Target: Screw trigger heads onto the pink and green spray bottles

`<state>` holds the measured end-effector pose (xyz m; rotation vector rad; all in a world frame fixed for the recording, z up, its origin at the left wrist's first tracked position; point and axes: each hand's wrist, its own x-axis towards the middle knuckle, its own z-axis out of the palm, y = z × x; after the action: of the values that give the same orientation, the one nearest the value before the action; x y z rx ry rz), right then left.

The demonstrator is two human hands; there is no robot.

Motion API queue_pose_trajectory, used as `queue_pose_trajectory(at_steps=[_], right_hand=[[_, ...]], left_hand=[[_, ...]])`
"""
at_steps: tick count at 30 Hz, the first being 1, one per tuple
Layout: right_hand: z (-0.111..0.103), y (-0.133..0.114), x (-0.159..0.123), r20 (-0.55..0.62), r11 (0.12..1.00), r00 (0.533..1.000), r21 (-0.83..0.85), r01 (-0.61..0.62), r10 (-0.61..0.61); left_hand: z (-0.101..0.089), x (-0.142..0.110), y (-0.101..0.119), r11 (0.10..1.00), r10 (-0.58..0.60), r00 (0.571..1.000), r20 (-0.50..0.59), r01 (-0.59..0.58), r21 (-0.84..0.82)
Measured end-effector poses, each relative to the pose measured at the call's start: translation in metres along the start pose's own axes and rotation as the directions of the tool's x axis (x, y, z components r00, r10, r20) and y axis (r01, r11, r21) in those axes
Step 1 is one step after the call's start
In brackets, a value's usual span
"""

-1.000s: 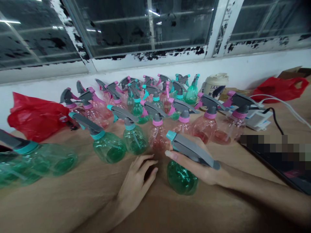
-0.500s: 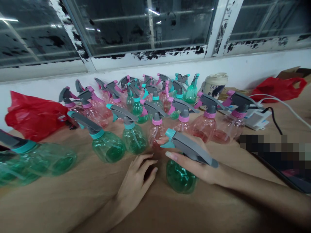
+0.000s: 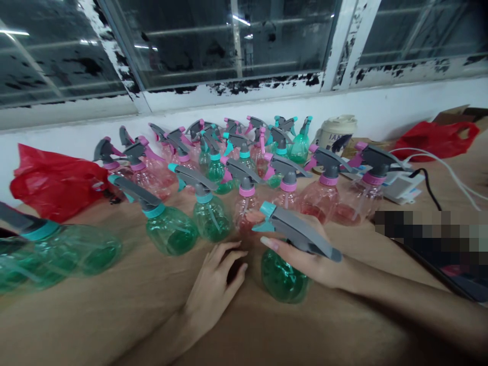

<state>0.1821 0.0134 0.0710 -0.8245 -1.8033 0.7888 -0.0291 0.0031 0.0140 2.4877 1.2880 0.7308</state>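
Observation:
My right hand [image 3: 305,256] is wrapped round the neck of a green spray bottle [image 3: 284,277] with a grey trigger head and teal nozzle [image 3: 299,235]; the bottle stands on the brown table [image 3: 114,315]. My left hand [image 3: 213,290] lies flat on the table just left of that bottle, fingers spread, holding nothing. Behind them stand several green and pink spray bottles, the nearest a green one [image 3: 211,216] and a pink one [image 3: 247,208].
A red plastic bag [image 3: 57,180] lies at the left by the wall, another red bag [image 3: 438,137] at the far right. A cream tub [image 3: 335,132], a white power strip [image 3: 400,188] with cables, and a dark blurred device [image 3: 430,244] sit to the right.
The held bottle has shifted slightly up and back, and its teal trigger now shows below the nozzle. My left hand has stayed in place.

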Motion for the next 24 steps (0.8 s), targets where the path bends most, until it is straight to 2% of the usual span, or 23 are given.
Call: queue_pose_trajectory(at_steps=[10, 18, 24], right_hand=[[-0.0008, -0.0011, 0.0001, 0.021, 0.997, 1.000, 0.076, 0.009, -0.010], [0.0001, -0.0001, 0.0011, -0.015, 1.000, 1.000, 0.026, 0.017, -0.017], [0.0013, -0.0008, 0.0020, -0.024, 0.999, 1.000, 0.036, -0.003, 0.004]], left_hand=[[0.0012, 0.0004, -0.0010, 0.999, 0.023, 1.000, -0.019, -0.022, 0.031], [-0.0001, 0.0012, 0.0014, 0.997, 0.041, 0.999, -0.009, -0.040, 0.071], [0.0025, -0.0003, 0.0026, 0.975, 0.077, 0.997, -0.013, -0.073, 0.210]])
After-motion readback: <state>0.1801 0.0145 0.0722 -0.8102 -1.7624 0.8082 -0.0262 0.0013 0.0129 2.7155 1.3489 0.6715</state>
